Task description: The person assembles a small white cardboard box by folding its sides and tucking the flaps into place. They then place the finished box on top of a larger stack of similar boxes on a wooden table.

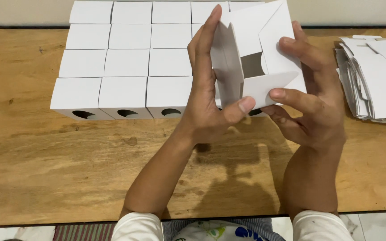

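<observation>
- The table [32, 169], bare worn wood, runs wide beneath both forearms and on past the fingers to every side.
- Beyond the left fingertips and out to their left sits the block of boxes [126, 62]: white, folded, packed edge to edge in rows, the nearest row showing dark half-round cut-outs on its front faces.
- Well out past the right knuckles, near the table's right edge, lies the stack [374, 76] of flat white blanks, fanned and a little untidy.
- Between the two hands, held up off the table, is the carton [275, 33], white card, half formed, its flaps standing open and a half-round notch showing in one panel.
- The left hand [206, 100] stands upright against the carton's left wall, fingers straight and pointing away from the person, thumb crossing underneath and pressing the lower flap [264, 87] from the near side.
- The right hand [311, 100] wraps the carton's right side, fingers curled behind the far panel, thumb lying flat on the same lower flap, just beside the left thumb tip.
- Both hands are clamped on the card; neither is loose.
- White sleeves [137, 225] show at the bottom edge, nearer the person than either wrist.
</observation>
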